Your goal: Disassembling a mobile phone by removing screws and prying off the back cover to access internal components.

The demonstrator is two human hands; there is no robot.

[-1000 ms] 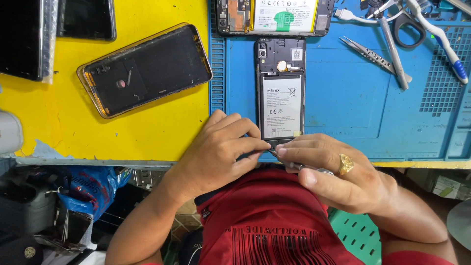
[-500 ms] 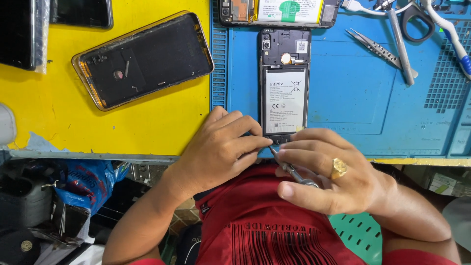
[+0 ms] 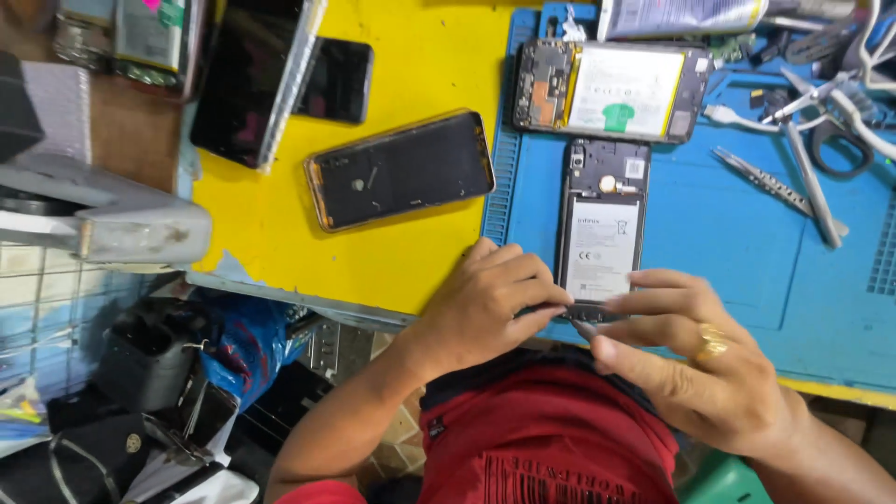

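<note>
The opened phone (image 3: pixel 600 233) lies on the blue mat (image 3: pixel 728 233), its bottom edge pinched by the left hand (image 3: pixel 485 303) and right hand (image 3: pixel 691 359). A thin tool seems held; steady, light pressure is advised.

We count two opened phones (image 3: pixel 602 229) (image 3: pixel 611 91) with batteries showing, one black back cover (image 3: pixel 401 170), two dark phones (image 3: pixel 338 81) (image 3: pixel 245 79) far left, one pair of tweezers (image 3: pixel 779 187), and two hands (image 3: pixel 485 303) (image 3: pixel 695 359).
</note>
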